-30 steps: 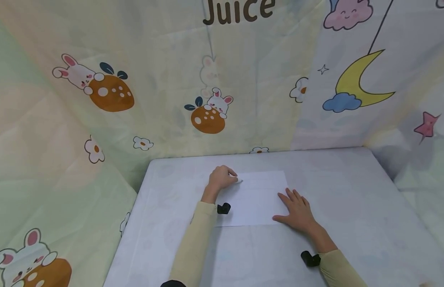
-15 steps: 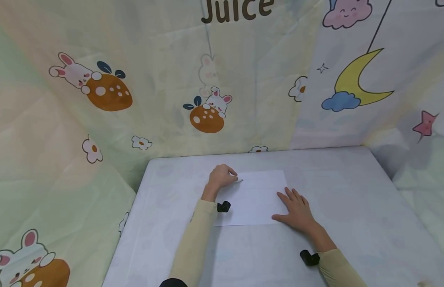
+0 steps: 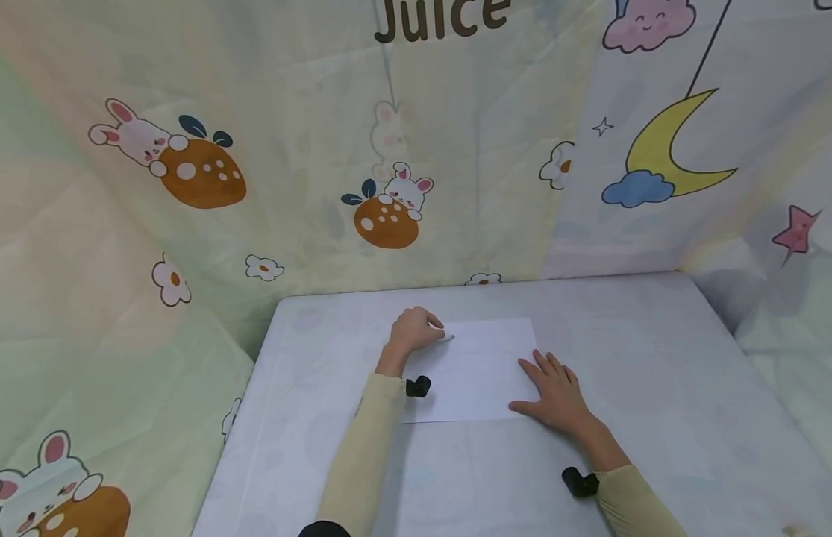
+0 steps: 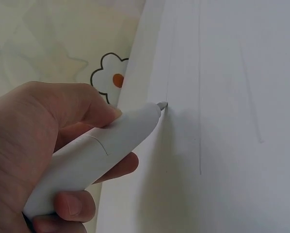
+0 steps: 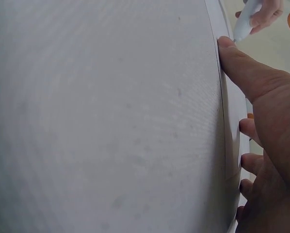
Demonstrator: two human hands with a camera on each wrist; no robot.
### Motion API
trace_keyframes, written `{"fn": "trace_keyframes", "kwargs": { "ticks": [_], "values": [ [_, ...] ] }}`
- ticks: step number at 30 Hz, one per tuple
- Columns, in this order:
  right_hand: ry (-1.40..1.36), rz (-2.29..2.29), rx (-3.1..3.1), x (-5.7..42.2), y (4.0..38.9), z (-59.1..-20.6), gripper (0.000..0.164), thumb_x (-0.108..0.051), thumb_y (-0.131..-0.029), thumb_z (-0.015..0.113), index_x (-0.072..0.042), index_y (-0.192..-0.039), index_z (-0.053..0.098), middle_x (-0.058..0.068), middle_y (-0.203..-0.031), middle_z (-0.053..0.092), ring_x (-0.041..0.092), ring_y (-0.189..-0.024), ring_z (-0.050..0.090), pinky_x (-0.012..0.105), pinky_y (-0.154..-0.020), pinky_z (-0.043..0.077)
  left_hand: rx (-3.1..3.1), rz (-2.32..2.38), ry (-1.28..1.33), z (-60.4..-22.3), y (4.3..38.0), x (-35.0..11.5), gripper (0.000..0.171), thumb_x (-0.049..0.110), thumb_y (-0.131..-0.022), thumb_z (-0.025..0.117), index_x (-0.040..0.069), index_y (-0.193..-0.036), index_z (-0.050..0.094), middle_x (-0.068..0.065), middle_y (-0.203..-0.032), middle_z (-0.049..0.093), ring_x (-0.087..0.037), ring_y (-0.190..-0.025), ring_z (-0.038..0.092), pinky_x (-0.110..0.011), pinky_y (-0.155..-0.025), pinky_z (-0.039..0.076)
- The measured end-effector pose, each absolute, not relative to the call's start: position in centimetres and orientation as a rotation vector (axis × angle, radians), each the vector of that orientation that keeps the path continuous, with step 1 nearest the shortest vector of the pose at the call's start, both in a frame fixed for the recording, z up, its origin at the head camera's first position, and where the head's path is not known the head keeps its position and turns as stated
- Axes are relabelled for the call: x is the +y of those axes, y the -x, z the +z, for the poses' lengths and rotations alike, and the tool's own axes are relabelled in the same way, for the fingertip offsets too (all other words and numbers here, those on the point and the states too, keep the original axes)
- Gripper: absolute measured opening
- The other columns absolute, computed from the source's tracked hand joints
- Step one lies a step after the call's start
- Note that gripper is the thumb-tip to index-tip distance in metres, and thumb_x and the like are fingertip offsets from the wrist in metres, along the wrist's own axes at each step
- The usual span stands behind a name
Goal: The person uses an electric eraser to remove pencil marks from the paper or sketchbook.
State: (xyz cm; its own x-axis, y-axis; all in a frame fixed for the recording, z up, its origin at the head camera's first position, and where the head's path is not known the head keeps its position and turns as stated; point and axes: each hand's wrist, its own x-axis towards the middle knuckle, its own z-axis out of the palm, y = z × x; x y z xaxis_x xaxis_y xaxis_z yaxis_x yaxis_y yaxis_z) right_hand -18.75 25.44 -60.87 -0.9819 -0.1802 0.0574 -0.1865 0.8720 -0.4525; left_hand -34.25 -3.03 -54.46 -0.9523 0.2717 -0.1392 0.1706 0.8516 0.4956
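Observation:
My left hand [image 3: 414,330] pinches a thick white pen [image 4: 99,155] near the far left corner of a white sheet of paper [image 3: 486,384]. In the left wrist view the pen leans over, its grey tip right at the paper, at the end of a thin faint line [image 4: 169,63]. Beside it run a longer grey line [image 4: 200,97] and a slanted line with a small hook at its end [image 4: 251,102]. My right hand [image 3: 560,395] rests with fingers spread on the sheet's right edge, the thumb [image 5: 247,68] near the front edge.
The sheet lies on a table [image 3: 657,373] with a pale cover. Behind it hangs a backdrop [image 3: 295,149] printed with rabbits, fruit and a moon. Black mounts [image 3: 580,483] sit by both wrists.

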Motion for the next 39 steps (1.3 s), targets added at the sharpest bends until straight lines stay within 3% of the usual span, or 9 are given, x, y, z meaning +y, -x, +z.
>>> {"fn": "trace_keyframes", "kwargs": {
  "ticks": [39],
  "values": [
    [-0.289, 0.730, -3.001, 25.27, 18.46, -60.19, 0.092, -0.058, -0.074, 0.076, -0.003, -0.141, 0.048, 0.028, -0.150, 0.031, 0.050, -0.138, 0.019, 0.068, -0.102, 0.014, 2.800, 0.684, -0.338, -53.79, 34.45, -2.43, 0.017, 0.033, -0.083, 0.069, 0.023, -0.093, 0.079, 0.001, -0.107, 0.069, -0.013, -0.086, 0.058, -0.032, -0.068, 0.048]
  ]
}}
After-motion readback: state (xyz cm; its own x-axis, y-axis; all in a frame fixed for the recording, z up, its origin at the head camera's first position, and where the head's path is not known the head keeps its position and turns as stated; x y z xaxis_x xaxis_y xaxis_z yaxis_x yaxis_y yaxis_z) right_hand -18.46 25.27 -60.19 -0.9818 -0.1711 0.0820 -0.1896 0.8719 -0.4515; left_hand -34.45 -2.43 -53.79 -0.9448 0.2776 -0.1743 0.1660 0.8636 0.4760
